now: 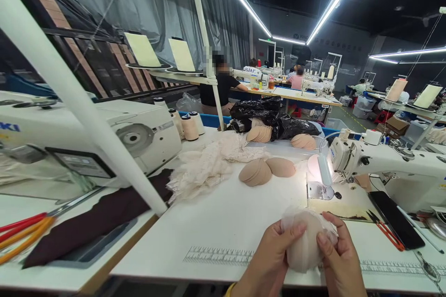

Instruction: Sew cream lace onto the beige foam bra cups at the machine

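Both hands hold one beige cup pad [306, 246] wrapped in sheer white lace, low in the view above the table's front edge. My left hand [270, 253] grips its left side, thumb pressed on the front. On the right side, my right hand [339, 250] pinches the pad and the gathered lace, thumb on the front. A fanned stack of beige pads [256, 172] lies on the white table [209, 222], with another pad [281, 167] touching its right side. Left of the stack is a heap of cream lace [205, 162].
A sewing machine [383, 158] with its lamp lit stands at right, near red-handled snips [390, 235] and a black phone [397, 220]. Another machine [139, 134], a slanted white pole [87, 125] and orange-handled scissors [28, 236] are at left. Black plastic bags [292, 127] lie behind.
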Available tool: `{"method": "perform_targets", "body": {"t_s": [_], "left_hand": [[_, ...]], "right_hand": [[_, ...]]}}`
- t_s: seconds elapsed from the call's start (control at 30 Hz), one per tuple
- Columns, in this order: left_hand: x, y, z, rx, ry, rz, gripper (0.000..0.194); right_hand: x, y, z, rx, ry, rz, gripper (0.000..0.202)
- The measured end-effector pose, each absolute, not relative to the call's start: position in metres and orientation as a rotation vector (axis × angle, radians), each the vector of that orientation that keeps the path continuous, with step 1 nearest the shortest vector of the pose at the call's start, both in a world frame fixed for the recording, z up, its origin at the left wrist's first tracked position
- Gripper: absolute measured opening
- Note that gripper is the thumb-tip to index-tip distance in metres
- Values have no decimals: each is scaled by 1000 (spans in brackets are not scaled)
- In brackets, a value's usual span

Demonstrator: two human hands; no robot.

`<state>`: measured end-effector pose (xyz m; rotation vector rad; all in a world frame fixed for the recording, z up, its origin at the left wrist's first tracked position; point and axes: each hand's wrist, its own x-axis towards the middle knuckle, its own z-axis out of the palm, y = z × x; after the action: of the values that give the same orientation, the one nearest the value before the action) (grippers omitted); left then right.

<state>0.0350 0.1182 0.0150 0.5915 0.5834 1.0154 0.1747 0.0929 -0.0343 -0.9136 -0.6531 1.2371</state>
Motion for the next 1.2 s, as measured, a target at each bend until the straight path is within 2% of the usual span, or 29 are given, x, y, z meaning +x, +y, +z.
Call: {"method": "perform_targets", "body": {"t_s": [0.1,0.3,0.4,0.5,0.6,0.7,0.8,0.87,0.93,1.03,1.2], "left_hand": [[40,120,18,628,592,1025,46],[44,129,26,670,646,1034,59],[44,137,30,692,661,998,61],[45,144,36,749,642,934,59],[44,149,46,861,576,847,54],[37,154,60,1180,484,665,44],[31,166,66,1978,335,434,19],[31,179,61,2532,239,340,22],[36,196,51,2827,215,297,18],[45,220,39,2869,231,231,16],[48,233,37,2789,299,252,37]], "right_hand": [[181,94,-36,-886,-686,1266,78],[197,97,-43,-818,-910,1414,137],[205,100,-48,-839,-979,1473,147],[216,103,-50,-886,-1054,1471,147],[231,104,-50,-939,-1143,1427,139],[252,111,-43,-989,-1373,1230,114],[273,131,-27,-948,-1850,639,74],[282,152,-17,-871,-2163,163,46],[286,174,-11,-843,-2370,-161,23],[288,198,-13,-841,-2458,-242,28],[301,201,-21,-939,-2406,-43,33]]}}
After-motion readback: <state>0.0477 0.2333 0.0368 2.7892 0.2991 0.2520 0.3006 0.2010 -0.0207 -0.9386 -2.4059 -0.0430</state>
